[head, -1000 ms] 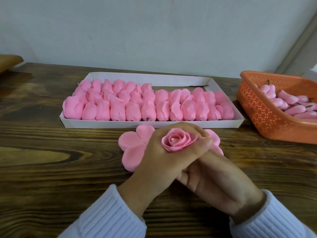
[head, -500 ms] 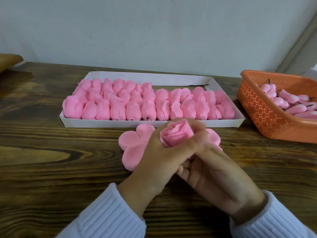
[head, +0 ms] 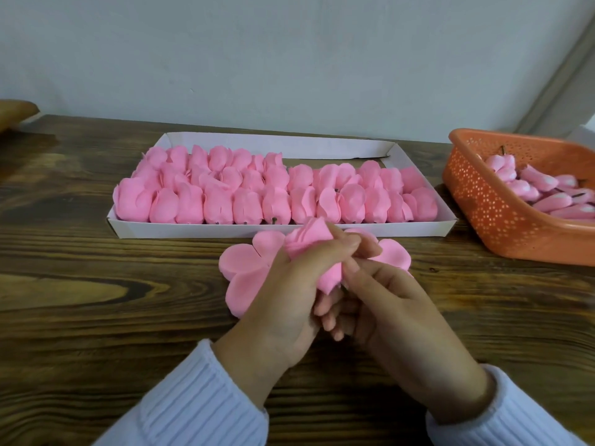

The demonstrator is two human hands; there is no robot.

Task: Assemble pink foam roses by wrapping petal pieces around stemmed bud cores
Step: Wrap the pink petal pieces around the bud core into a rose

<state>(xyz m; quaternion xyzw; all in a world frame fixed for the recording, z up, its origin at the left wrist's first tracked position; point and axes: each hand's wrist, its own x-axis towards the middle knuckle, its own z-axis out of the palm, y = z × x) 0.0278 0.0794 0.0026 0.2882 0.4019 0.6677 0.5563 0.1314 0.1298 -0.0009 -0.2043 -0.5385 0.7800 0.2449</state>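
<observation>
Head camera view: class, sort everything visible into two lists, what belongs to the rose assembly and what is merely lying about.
Belongs to the job: rose gripped by left hand; right hand at its base; flat petal piece; white tray of finished roses; orange basket of bud cores.

Lying about: brown object at the far left, too cropped to identify.

1. Soft, even, fairly bright light throughout.
2. Faint diffuse shadows lie on the dark wooden surface (head: 96,333) beneath the left hand (head: 283,304) and right hand (head: 402,323).
3. The pink foam rose (head: 309,243) they grip is slightly motion-smeared.
4. Wide-angle bending tilts the right edge, where the orange perforated plastic basket (head: 489,207) looks soft.
</observation>
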